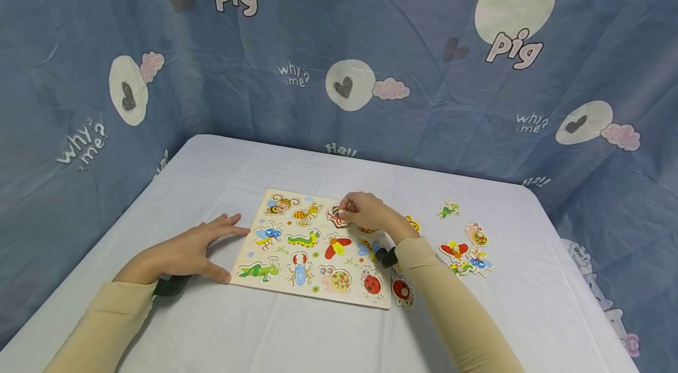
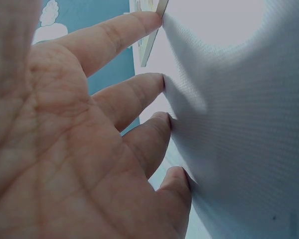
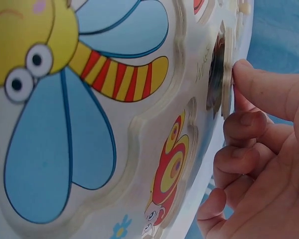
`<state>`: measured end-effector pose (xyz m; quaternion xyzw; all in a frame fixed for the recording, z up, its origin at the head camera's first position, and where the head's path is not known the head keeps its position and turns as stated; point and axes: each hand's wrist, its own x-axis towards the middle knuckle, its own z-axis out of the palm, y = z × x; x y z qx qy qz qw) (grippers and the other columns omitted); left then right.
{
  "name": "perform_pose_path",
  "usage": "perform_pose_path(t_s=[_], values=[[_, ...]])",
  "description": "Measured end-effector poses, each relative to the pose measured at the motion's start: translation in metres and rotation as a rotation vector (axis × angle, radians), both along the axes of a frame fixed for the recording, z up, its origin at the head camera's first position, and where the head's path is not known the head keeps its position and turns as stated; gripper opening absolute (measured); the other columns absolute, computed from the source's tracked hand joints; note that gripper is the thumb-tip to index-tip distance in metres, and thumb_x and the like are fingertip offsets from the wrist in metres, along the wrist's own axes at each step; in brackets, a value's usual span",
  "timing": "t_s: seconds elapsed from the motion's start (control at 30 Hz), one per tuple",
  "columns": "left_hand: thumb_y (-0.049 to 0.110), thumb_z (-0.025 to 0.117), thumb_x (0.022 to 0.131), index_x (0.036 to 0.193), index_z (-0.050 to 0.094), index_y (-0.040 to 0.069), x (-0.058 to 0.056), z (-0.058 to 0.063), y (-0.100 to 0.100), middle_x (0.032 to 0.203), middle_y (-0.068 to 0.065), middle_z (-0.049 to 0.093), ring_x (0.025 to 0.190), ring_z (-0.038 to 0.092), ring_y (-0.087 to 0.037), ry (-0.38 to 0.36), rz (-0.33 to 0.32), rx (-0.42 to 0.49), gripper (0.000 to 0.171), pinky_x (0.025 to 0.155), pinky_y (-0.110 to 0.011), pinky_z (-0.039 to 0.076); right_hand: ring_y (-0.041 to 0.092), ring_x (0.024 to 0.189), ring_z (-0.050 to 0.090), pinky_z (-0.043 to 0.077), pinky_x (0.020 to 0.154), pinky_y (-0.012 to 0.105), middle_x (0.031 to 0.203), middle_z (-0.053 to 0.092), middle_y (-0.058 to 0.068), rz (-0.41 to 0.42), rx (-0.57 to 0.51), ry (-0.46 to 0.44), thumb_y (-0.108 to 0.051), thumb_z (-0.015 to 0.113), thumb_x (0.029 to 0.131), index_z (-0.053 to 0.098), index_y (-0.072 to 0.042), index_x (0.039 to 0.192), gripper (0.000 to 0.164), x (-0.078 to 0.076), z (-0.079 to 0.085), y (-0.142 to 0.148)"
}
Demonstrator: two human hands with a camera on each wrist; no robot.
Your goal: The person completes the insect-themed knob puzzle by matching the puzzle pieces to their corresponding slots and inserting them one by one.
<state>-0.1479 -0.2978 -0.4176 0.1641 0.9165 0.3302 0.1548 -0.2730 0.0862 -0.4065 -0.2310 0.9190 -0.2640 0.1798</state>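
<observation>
A wooden insect puzzle board (image 1: 312,292) lies flat on the table. My right hand (image 1: 369,212) pinches a spider puzzle piece (image 1: 335,215) between thumb and fingers over the top row of the board. In the right wrist view the piece (image 3: 227,74) shows edge-on, tilted up from the board, with the thumb on its back. My left hand (image 1: 185,250) is spread at the board's left side, thumb near the lower left corner. The left wrist view has its fingertips (image 2: 157,79) down on the cloth, with one finger at the board's edge.
Right of the board lie loose puzzle pieces: a grasshopper (image 1: 448,209), a snail (image 1: 477,235), a red-winged insect (image 1: 454,250) and a mosquito (image 1: 481,263). A ladybug piece (image 1: 402,293) sits beside the board's right edge. Behind the white table (image 1: 254,167) hangs a blue printed curtain (image 1: 424,114).
</observation>
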Motion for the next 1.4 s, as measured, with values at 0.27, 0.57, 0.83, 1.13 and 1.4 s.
perform_pose_path(t_s=[0.27,0.57,0.83,1.13,1.4], values=[[0.035,0.102,0.065,0.152,0.060,0.015,0.0000,0.0000,0.0006,0.176,-0.026,0.026,0.163,0.010,-0.056,-0.001,0.005,-0.003,0.099,0.126,-0.082,0.006,0.013,0.074,0.052,0.042,0.066,0.023,0.089,0.064,0.001,0.014,0.007,-0.001,-0.024,0.067,0.108,0.069,-0.011,0.112,0.014,0.0003,-0.0008,0.0000],[0.032,0.102,0.065,0.153,0.059,0.014,0.0008,0.0013,0.0012,0.175,-0.027,0.026,0.163,0.010,-0.057,0.000,0.007,-0.014,0.099,0.126,-0.082,0.007,0.012,0.070,0.052,0.043,0.063,0.023,0.089,0.067,0.001,0.043,0.006,0.007,-0.024,0.066,0.108,0.069,-0.010,0.111,0.015,0.0002,-0.0016,0.0015],[0.032,0.102,0.065,0.153,0.059,0.014,0.0009,0.0009,0.0004,0.176,-0.027,0.026,0.163,0.009,-0.057,-0.003,0.004,-0.010,0.099,0.125,-0.083,0.007,0.011,0.064,0.050,0.042,0.058,0.022,0.085,0.064,0.000,0.051,0.003,-0.001,-0.024,0.066,0.108,0.068,-0.010,0.110,0.015,-0.0009,-0.0039,0.0023],[0.034,0.102,0.066,0.154,0.059,0.016,-0.0004,-0.0004,-0.0001,0.176,-0.025,0.026,0.164,0.009,-0.056,-0.008,0.004,-0.016,0.099,0.126,-0.082,0.007,0.013,0.070,0.053,0.043,0.063,0.023,0.088,0.066,0.001,0.029,0.033,-0.001,-0.025,0.069,0.107,0.070,-0.011,0.110,0.015,-0.0019,-0.0025,-0.0003],[0.036,0.101,0.065,0.153,0.059,0.016,-0.0005,0.0006,0.0002,0.176,-0.026,0.026,0.164,0.009,-0.056,-0.005,0.001,-0.011,0.100,0.126,-0.082,0.006,0.015,0.078,0.056,0.046,0.068,0.025,0.094,0.069,0.001,-0.002,0.044,-0.016,-0.030,0.069,0.106,0.072,-0.014,0.113,0.018,-0.0025,0.0002,0.0022]])
